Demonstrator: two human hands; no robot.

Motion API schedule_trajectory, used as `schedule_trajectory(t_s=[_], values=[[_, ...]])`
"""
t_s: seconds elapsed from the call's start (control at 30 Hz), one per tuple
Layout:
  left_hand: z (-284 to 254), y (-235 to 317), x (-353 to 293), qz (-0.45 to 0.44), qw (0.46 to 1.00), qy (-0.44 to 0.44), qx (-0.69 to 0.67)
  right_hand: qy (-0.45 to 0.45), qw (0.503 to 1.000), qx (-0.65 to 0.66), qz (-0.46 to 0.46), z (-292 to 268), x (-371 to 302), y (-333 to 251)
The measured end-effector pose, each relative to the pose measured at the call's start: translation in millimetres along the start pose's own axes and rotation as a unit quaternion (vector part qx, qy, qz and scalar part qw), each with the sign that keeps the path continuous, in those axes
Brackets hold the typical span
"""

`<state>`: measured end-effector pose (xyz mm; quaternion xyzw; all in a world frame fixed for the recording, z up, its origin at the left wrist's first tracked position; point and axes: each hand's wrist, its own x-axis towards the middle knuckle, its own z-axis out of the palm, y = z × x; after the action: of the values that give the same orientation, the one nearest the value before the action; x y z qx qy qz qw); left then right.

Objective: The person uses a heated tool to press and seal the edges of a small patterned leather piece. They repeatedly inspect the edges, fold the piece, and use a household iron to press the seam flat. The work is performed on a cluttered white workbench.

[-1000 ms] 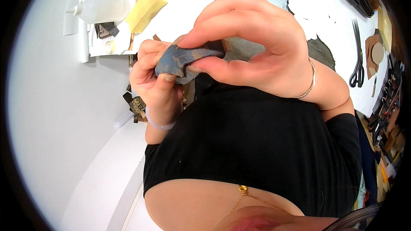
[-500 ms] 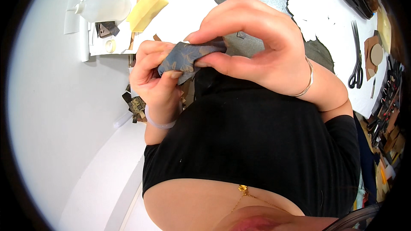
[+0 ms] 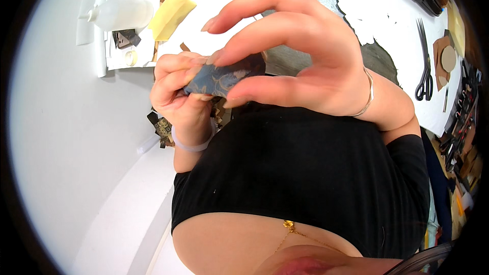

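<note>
Head view, from where I stand beside the bench (image 3: 400,46): a patterned blue-grey piece (image 3: 224,79) is up in the air between the person's two hands, just in front of the black top (image 3: 300,158) and off the bench. The left hand (image 3: 178,84) has its fingers curled closely around the left end, with the thumb along the lower edge, so that side looks well pinched. The right hand (image 3: 310,51) arches over the rest, forefinger at the upper edge and thumb across the lower part, its middle finger lifted clear; whether those two are really pressing or just resting there, I can't tell from here. To my eye, the step in hand is working the piece by feel, and it would go best with the left pinch as a steady anchor while the right finger and thumb press evenly from both edges, in short moves rather than one hard tug. It looks soft and bendable, so uneven pressure could well pucker the pattern or twist it skew. Nails are best held off the printed face; the pads are kinder. I'd tilt it a little, too, since the right thumb covers part of that lower edge. Around it on the bench lie a squeeze bottle (image 3: 122,14), a yellow folded piece (image 3: 172,16), a grey ragged-edged sheet (image 3: 379,60) and black scissors (image 3: 424,66), all apart from the hands.
</note>
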<state>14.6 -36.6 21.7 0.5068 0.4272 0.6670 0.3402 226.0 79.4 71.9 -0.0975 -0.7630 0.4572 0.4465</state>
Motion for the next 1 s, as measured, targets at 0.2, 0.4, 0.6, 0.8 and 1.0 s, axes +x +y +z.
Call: schedule_trajectory(t_s=[0.2, 0.4, 0.6, 0.8, 1.0], values=[[9.5, 2.8, 0.7, 0.021, 0.999, 0.02, -0.025, 0.015, 0.998, -0.061, 0.006, 7.1, -3.3, -1.3], [15.2, 7.8, 1.9, 0.001, 0.999, 0.022, -0.033, 0.03, 0.999, -0.026, 0.023, 9.0, -5.9, -1.4], [10.5, 16.2, 9.7, -0.021, 0.997, -0.009, 0.076, 0.011, 0.991, 0.033, 0.13, 3.4, -11.0, 1.8], [23.1, 27.8, 25.6, 0.024, 0.988, -0.06, 0.139, 0.053, 0.944, 0.19, 0.265, 5.9, -33.1, 12.1], [33.5, 37.7, 31.5, -0.018, 0.985, -0.063, 0.158, 0.066, 0.932, 0.213, 0.285, 1.6, -39.4, 16.4]])
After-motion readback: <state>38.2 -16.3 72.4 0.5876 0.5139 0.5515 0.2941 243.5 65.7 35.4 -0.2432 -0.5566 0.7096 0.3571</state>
